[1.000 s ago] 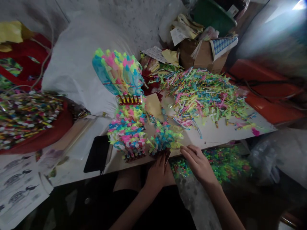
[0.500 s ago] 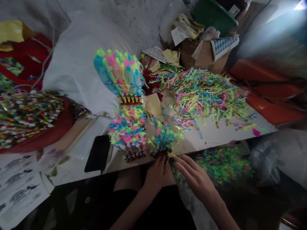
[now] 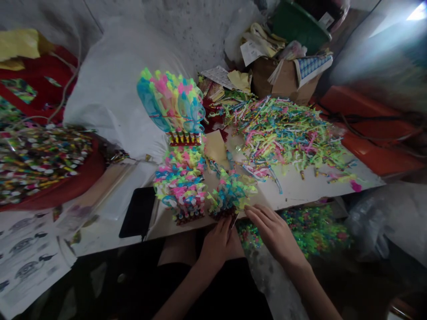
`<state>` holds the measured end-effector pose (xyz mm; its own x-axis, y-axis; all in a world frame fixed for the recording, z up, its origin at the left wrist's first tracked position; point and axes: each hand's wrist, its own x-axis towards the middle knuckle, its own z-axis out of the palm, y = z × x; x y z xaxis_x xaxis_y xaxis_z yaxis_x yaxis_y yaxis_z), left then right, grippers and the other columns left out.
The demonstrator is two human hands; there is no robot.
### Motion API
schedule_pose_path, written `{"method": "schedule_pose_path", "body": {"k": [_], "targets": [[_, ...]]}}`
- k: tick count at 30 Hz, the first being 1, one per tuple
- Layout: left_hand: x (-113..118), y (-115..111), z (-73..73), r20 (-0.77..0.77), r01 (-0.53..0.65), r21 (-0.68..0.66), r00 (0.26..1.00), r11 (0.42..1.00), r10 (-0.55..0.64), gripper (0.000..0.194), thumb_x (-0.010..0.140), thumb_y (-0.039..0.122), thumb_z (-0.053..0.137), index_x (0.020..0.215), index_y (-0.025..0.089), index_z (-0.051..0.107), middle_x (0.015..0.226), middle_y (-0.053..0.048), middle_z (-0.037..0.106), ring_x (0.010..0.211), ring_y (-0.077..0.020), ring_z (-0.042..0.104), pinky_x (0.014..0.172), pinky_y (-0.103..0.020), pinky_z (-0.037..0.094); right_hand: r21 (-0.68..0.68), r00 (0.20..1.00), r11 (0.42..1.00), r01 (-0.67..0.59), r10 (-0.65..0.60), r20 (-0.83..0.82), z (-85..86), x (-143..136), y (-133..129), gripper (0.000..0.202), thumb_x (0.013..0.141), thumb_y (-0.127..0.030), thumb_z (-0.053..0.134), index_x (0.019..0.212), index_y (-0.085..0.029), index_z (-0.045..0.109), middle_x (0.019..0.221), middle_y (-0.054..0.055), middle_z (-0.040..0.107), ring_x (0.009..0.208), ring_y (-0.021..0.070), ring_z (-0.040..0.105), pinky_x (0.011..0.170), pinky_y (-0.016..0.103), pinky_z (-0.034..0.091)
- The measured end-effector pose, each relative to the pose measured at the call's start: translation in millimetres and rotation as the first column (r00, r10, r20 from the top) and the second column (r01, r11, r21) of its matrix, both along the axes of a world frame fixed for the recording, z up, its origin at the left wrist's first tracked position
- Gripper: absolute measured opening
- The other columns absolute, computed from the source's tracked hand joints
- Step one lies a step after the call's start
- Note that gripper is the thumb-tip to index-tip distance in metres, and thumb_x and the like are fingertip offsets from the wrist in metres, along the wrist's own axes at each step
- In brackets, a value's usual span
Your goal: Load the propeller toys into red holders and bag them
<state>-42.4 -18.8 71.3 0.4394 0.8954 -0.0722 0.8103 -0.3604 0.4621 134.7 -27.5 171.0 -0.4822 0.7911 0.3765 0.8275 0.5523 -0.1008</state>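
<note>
My left hand (image 3: 216,242) is at the table's front edge, fingers closed at the dark red base (image 3: 223,215) of a small cluster of plastic pieces (image 3: 230,191). These are translucent blue, yellow-green and white. A thin pale sliver (image 3: 235,220) shows by its fingertips; what the fingers grip is hidden. Just right of the cluster, my right hand (image 3: 275,231) has its fingers drawn together and bent, the thumb out of sight. Left of the cluster stand filled rows of pink, blue and yellow-green pieces (image 3: 183,189), with a taller bundle (image 3: 173,100) upright in a red rack (image 3: 185,139) behind.
A loose heap of colourful pieces (image 3: 287,129) covers the table's right part. A black phone-like slab (image 3: 137,213) lies at left, near a red basin (image 3: 76,184) full of small parts. Behind are a white sack (image 3: 110,89) and a cardboard box (image 3: 283,80). Printed sheets (image 3: 30,262) lie front left.
My right hand has shifted slightly right and up, away from the left fingertips. The yellow-green strip at its fingertips no longer shows there. My left hand stays at the cluster's base.
</note>
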Motion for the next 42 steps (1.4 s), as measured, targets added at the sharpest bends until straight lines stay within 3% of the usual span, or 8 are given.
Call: {"method": "schedule_pose_path", "body": {"k": [7,13,24,29,34,38,40,42], "targets": [[8,6,20.3,0.001,0.036,-0.084,0.999,0.996,-0.036,0.049,0.09,0.02,0.041,0.138,0.022,0.034,0.13,-0.007,0.053,0.111,-0.0195,0.056,0.094,-0.034,0.046,-0.003,0.999,0.999,-0.039,0.039,-0.018,-3.5,-3,15,0.033,0.091,-0.017,0.04,0.122,-0.012,0.051,0.118,0.012,0.062,0.111,0.0242,0.053,0.089,0.04,0.052],[11,12,12.7,-0.036,0.036,-0.009,0.999,0.999,-0.036,0.048,0.09,0.019,0.041,0.137,0.026,0.035,0.124,-0.006,0.055,0.109,-0.0195,0.056,0.089,-0.032,0.048,-0.083,0.995,0.996,-0.017,0.008,-0.102,1.1,-13,20,0.031,0.089,-0.012,0.043,0.118,-0.013,0.053,0.117,0.012,0.062,0.112,0.0207,0.053,0.09,0.034,0.051],[15,12,11.9,-0.159,0.06,0.016,0.986,0.998,-0.057,0.05,0.09,0.02,0.041,0.14,0.019,0.032,0.124,-0.01,0.057,0.109,-0.0226,0.057,0.088,-0.035,0.049,-0.096,0.987,0.992,0.078,-0.09,-0.134,1.1,-20,34,0.034,0.086,-0.006,0.04,0.116,-0.016,0.054,0.112,0.008,0.065,0.102,0.0196,0.06,0.08,0.031,0.055],[18,7,6.8,-0.25,0.076,0.005,0.966,0.997,-0.072,0.051,0.09,0.018,0.04,0.14,0.016,0.032,0.122,-0.014,0.059,0.103,-0.0238,0.06,0.083,-0.034,0.05,-0.07,0.981,0.995,0.073,-0.085,-0.175,-5.0,-22,34,0.034,0.088,-0.007,0.038,0.116,-0.018,0.054,0.114,0.007,0.065,0.105,0.0177,0.059,0.084,0.03,0.054],[21,13,16.2,-0.322,0.079,-0.096,0.941,0.992,-0.106,0.051,0.088,0.011,0.04,0.139,0.016,0.036,0.121,-0.016,0.06,0.099,-0.0251,0.063,0.082,-0.036,0.051,0.041,0.976,0.996,0.082,-0.071,-0.207,-15.2,-19,30,0.037,0.089,-0.016,0.046,0.125,-0.018,0.048,0.125,0.012,0.057,0.11,0.0189,0.057,0.085,0.03,0.053],[23,22,18.3,-0.32,0.03,-0.134,0.945,0.991,-0.072,0.055,0.088,0.014,0.041,0.142,0.018,0.03,0.112,-0.015,0.065,0.091,-0.0251,0.066,0.075,-0.035,0.053,0.103,0.89,0.959,0.264,-0.202,-0.408,-36.6,6,38,0.031,0.088,-0.023,0.048,0.119,-0.018,0.052,0.117,0.014,0.058,0.109,0.0208,0.056,0.086,0.035,0.052],[24,24,14.8,-0.324,0.028,-0.125,0.944,0.992,-0.068,0.056,0.087,0.013,0.042,0.142,0.019,0.03,0.109,-0.015,0.066,0.091,-0.0248,0.066,0.074,-0.034,0.054,0.047,0.767,0.896,0.442,-0.35,-0.538,-55.3,26,51,0.028,0.089,-0.026,0.044,0.114,-0.017,0.054,0.113,0.014,0.057,0.102,0.0205,0.057,0.079,0.035,0.053],[25,24,10.3,-0.339,0.038,-0.106,0.938,0.994,-0.072,0.058,0.086,0.011,0.043,0.142,0.018,0.03,0.109,-0.015,0.066,0.093,-0.0244,0.065,0.075,-0.033,0.054,-0.103,0.621,0.799,0.592,-0.533,-0.575,-76.6,46,68,0.032,0.09,-0.033,0.04,0.112,-0.015,0.053,0.113,0.015,0.054,0.085,0.0177,0.06,0.067,0.032,0.053]]}}
